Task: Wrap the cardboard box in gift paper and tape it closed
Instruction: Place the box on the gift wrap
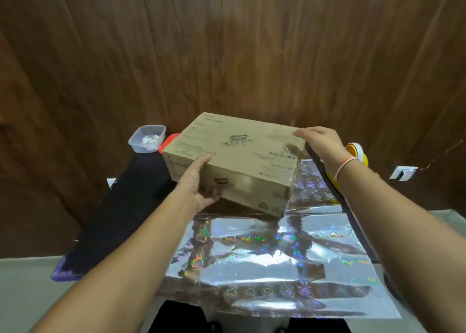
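A printed brown cardboard box (234,156) is held tilted above the table, its near lower corner low over the gift paper. My left hand (199,183) grips its near left edge, thumb on top and fingers underneath. At the far right top corner my right hand (320,141) holds the box, fingers curled over the edge. A sheet of shiny holographic silver gift paper (272,262) with heart shapes lies flat on the black table surface below the box.
A clear plastic tub (147,138) with white scraps stands at the back left. Beside it, something red (170,141) shows from behind the box. A yellow tape roll (358,153) sits behind my right wrist. Wood panelling (227,42) closes the back.
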